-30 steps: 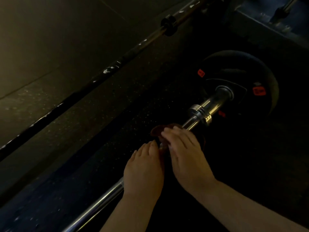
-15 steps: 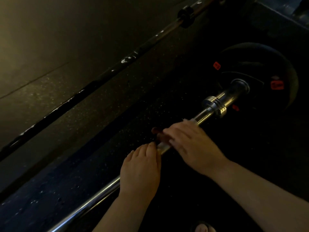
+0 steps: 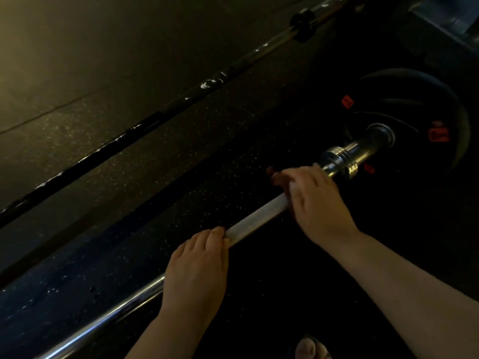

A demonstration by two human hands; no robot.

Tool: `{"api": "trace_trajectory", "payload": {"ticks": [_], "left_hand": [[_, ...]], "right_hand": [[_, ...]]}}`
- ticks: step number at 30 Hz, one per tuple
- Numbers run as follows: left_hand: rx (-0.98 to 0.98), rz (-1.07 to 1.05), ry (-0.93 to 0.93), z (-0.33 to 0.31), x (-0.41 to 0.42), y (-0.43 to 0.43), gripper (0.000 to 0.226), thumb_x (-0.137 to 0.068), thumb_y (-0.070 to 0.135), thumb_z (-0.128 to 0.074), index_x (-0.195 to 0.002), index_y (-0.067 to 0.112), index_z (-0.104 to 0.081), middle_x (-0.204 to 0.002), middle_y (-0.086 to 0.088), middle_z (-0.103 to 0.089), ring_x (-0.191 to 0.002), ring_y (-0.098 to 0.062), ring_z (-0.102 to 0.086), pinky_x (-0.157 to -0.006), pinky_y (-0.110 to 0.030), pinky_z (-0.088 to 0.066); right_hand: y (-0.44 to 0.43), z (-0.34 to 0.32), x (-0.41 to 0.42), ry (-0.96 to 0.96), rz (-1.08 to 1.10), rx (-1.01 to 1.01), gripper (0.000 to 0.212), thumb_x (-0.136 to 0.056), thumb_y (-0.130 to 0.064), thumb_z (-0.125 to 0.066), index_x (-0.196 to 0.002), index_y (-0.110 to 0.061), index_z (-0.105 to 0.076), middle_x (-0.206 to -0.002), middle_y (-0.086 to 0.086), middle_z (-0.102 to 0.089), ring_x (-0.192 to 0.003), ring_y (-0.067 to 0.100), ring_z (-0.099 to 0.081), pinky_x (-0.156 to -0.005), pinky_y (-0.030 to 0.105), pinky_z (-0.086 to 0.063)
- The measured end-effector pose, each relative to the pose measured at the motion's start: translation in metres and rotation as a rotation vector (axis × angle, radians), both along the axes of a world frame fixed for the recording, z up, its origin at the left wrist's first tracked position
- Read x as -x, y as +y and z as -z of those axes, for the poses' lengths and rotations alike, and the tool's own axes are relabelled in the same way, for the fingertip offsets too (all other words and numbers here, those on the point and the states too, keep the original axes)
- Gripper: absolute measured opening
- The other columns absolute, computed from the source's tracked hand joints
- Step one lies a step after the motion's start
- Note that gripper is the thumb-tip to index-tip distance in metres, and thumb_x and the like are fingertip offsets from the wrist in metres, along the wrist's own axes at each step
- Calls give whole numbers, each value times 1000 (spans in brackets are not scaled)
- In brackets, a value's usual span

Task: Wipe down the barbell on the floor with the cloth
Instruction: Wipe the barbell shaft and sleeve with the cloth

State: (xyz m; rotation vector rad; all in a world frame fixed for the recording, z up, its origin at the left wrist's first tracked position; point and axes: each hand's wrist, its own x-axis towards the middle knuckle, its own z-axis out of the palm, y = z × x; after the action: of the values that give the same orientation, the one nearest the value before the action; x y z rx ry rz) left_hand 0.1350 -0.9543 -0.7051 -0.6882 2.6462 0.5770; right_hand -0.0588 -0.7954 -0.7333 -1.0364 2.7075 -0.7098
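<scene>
**Gripping the bar, cloth under the right hand**

Head view: the barbell lies on the dark speckled floor, running from lower left up to a black plate at the right. The left hand is curled over the shaft, grasping it. The right hand, further along and just short of the collar, wraps the shaft with a dark red cloth clamped beneath its fingers; a fold pokes out past the fingertips. A second bar lies well apart.
</scene>
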Motion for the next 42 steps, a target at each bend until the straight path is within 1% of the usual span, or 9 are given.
{"api": "trace_trajectory", "payload": {"ticks": [4, 10, 13, 16, 22, 28, 33, 38, 42], "left_hand": [[-19, -7, 26, -1, 3, 0, 48, -104, 43, -19, -150, 35, -27, -154, 13, -37, -139, -4, -33, -114, -24, -22], [40, 8, 0, -3, -3, -1, 49, -106, 41, -23, -153, 31, -23, -160, 11, -25, -147, -6, -19, -119, -29, -13], [52, 3, 44, 1, -15, -3, 51, -103, 42, -17, -152, 30, -27, -159, 9, -31, -148, -8, -20, -120, -32, -12], [70, -32, 58, 3, -23, 2, 55, -101, 42, -12, -153, 28, -25, -161, 7, -26, -149, -12, -17, -121, -35, -7], [193, -55, 21, 13, -57, -4, 60, -101, 42, -13, -156, 20, -13, -165, -3, -7, -150, -15, -2, -122, -41, 1], [185, -177, 94, 16, -86, -11, 64, -100, 42, 0, -155, 17, -21, -164, -2, -14, -151, -15, 0, -122, -39, 2], [169, -247, 138, 17, -101, -6, 67, -98, 46, -6, -156, 16, -23, -164, 0, -14, -151, -14, 2, -122, -35, 9], [197, -353, 231, 27, -110, 1, 54, -106, 36, -15, -152, 14, -32, -160, -2, -30, -151, -17, -13, -120, -37, -1], [123, -546, 340, 18, -113, 9, 59, -103, 40, -12, -154, 16, -28, -161, 1, -27, -150, -7, -10, -121, -30, 3]], "right_hand": [[-16, -9, -21, -141, 329, 101, 37, -106, -23, -35, -139, -15, -51, -145, 6, -46, -142, 16, -31, -119, 44, -35], [-27, 0, -77, 15, -333, 8, 36, -104, -31, -42, -136, -26, -56, -132, -5, -58, -131, 16, -48, -121, 44, -27], [-20, -3, -48, -8, -96, 47, 35, -104, -37, -45, -131, -24, -62, -124, -5, -65, -121, 16, -55, -112, 35, -34], [-41, -4, -80, -27, 170, 59, 35, -104, -31, -37, -129, -17, -58, -129, 3, -59, -131, 22, -46, -119, 46, -30], [-53, 1, -127, 104, -391, -39, 37, -103, -32, -37, -135, -23, -53, -134, 1, -58, -132, 23, -51, -121, 51, -27], [-61, 5, -138, 47, -27, 23, 37, -105, -32, -34, -131, -16, -56, -130, 7, -59, -135, 29, -46, -121, 57, -21], [-72, 4, -158, 131, -504, -61, 37, -105, -35, -36, -137, -23, -51, -133, 1, -58, -128, 24, -52, -120, 48, -26], [-66, 6, -147, 33, -114, 67, 38, -106, -30, -34, -133, -14, -56, -129, 8, -59, -132, 31, -49, -121, 58, -21], [-80, -3, -195, -152, -384, 73, 57, -107, -41, -16, -150, -17, -44, -153, 2, -46, -151, 18, -27, -126, 49, -5]]}}
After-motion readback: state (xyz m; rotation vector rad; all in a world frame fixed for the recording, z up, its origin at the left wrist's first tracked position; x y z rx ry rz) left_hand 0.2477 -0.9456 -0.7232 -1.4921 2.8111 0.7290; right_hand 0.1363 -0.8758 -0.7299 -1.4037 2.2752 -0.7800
